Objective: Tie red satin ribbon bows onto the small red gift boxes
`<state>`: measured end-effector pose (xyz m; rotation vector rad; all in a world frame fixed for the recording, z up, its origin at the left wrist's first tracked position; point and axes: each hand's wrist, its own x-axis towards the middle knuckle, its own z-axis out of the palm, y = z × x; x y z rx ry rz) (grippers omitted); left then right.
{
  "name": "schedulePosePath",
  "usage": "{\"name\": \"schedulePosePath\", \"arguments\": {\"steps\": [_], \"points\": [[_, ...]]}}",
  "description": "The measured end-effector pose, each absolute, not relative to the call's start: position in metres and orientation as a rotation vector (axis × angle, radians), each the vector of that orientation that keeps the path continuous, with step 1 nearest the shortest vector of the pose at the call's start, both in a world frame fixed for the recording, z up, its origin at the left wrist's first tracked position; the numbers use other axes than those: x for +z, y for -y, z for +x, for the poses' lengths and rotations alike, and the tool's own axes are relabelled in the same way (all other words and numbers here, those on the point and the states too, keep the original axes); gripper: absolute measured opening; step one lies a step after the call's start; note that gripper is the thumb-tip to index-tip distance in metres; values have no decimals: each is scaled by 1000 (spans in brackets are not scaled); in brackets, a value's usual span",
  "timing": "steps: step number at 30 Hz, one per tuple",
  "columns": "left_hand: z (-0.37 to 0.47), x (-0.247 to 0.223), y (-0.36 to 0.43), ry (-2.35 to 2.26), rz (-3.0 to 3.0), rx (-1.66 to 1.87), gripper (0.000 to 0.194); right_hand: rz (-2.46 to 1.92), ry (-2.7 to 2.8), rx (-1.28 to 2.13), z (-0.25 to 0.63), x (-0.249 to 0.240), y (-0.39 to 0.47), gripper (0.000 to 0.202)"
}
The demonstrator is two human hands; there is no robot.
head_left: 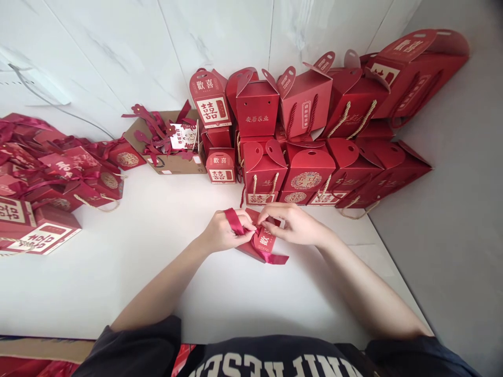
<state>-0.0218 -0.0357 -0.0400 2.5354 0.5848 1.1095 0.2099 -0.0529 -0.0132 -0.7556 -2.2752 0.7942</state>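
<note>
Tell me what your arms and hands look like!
My left hand and right hand are bare: no gloves, and no watch or bracelet in sight. My left sleeve and right sleeve are short, dark and plain.

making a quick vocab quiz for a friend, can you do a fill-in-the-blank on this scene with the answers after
A shiny red ____ lies across the fingers of the left hand.
The left hand and the right hand meet at a small red ____.
The table under both hands is ____ in colour.
In the picture, the brown carton stands to the ____ of the stacked boxes.

Missing words: ribbon; box; white; left
</note>
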Motion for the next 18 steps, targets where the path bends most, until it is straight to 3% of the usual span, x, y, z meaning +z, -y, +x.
{"name": "schedulePosePath", "arguments": {"steps": [18], "points": [[-19,-41,37,-587,2461,1120,5,-781,2236,853,207,-14,55,16]]}}
